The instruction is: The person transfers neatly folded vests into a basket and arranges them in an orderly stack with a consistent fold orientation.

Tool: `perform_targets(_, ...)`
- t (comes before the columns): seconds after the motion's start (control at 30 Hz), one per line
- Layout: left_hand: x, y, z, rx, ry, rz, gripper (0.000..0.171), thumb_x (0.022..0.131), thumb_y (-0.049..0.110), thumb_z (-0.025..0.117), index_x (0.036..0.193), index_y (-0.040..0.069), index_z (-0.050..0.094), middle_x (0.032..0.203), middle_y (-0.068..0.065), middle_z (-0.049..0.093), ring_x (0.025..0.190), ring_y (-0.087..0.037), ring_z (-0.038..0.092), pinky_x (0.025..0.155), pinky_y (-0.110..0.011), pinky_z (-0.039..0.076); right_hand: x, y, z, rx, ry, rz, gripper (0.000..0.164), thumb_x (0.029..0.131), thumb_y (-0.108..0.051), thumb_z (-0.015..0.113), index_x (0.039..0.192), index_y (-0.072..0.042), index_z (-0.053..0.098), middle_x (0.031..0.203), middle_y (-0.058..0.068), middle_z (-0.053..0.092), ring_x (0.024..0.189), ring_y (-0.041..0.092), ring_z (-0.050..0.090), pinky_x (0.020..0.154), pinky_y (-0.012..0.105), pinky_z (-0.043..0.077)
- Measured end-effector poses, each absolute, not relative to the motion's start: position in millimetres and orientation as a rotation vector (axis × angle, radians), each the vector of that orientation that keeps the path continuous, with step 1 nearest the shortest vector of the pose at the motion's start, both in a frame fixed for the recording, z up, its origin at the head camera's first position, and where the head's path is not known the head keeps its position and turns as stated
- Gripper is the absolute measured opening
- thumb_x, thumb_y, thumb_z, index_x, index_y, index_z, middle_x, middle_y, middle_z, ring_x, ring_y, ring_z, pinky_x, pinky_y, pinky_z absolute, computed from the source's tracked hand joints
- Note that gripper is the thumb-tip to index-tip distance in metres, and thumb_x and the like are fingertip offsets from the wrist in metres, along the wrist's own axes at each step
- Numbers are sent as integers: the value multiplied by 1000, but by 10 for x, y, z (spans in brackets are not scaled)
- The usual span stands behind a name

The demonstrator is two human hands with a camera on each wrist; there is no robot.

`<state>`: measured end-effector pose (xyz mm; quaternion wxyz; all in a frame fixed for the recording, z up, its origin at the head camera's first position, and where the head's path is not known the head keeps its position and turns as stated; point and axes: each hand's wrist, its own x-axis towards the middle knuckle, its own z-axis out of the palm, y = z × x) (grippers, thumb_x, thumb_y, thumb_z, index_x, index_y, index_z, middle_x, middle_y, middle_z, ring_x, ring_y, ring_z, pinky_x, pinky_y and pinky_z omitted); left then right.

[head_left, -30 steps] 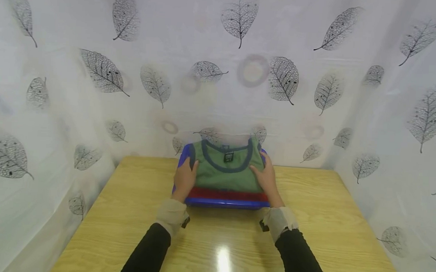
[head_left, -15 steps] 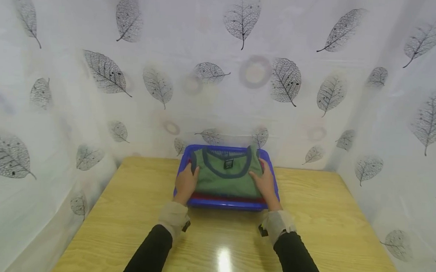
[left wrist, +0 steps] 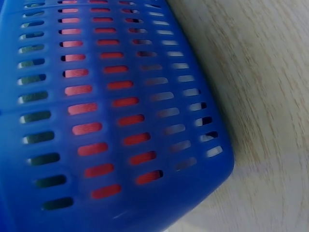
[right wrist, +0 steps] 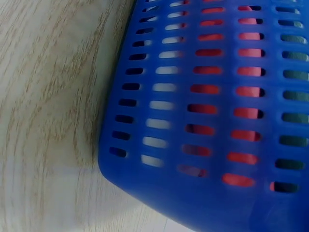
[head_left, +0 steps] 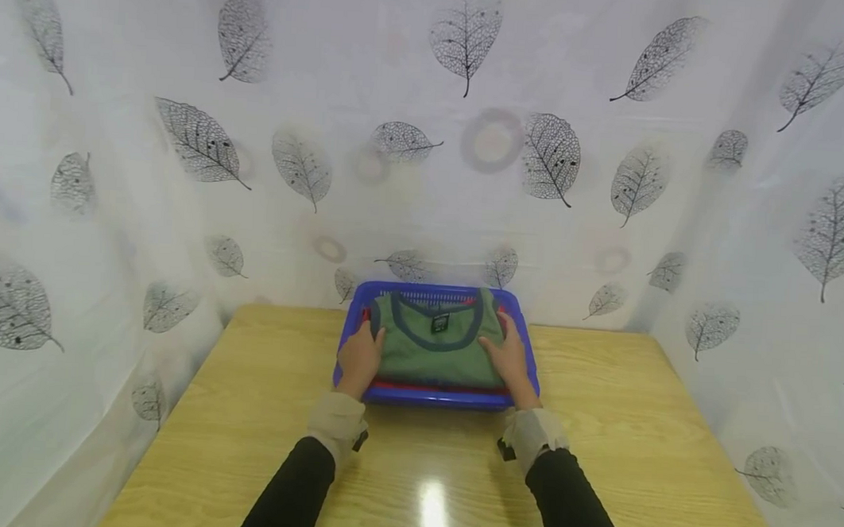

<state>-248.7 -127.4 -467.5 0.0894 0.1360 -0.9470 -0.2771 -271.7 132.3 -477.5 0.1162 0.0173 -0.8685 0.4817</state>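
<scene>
A folded green shirt (head_left: 434, 364) with a dark neckband and a black neck label lies in a blue slotted plastic basket (head_left: 432, 398). Beneath it, red fabric (head_left: 390, 386) peeks out along the front and sides. My left hand (head_left: 360, 360) grips the shirt's left side, thumb on top. On the opposite side my right hand (head_left: 510, 360) holds it the same way; the other fingers are partly hidden. Both wrist views see only the basket wall (left wrist: 145, 208), with red and dark green cloth showing through the slots.
The basket stands at the back of a light wooden table (head_left: 621, 433). Right behind it hangs a white curtain (head_left: 425, 208) with a leaf print, which also closes off both sides. Light reflects off the table near the front.
The shirt has come down, from tilted up over the basket's back rim to lying lower inside it, both hands moving with it. The back rim and more red fabric now show.
</scene>
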Motion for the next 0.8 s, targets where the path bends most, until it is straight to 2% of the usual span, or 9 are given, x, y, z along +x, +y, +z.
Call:
perform_targets(0.3,-2490,-1259,-4693,399,-2854,-739,45,96,39,48,122,4,56,101,-23,69,90,-40,66,70,-51,52,-2719,1318,-4794,40,-2596,1357,64,83,-13,69,138,-3,38,142,26,41,128,46,41,109,55,32)
perform_targets(0.53,-2490,-1260,-4699,389,-2840,-733,45,96,38,49,125,4,55,102,-23,68,89,-40,66,71,-51,52,-2729,1316,-4803,48,-2606,1330,64,83,-13,68,139,-3,38,143,26,41,128,46,41,109,55,31)
perform_targets(0.8,-2520,-1252,-4715,399,-2810,-744,46,96,38,49,128,6,54,101,-23,68,88,-40,66,69,-51,53,-2741,1297,-4792,67,-2557,1282,63,82,-13,70,137,-5,40,139,24,46,120,47,49,104,55,37)
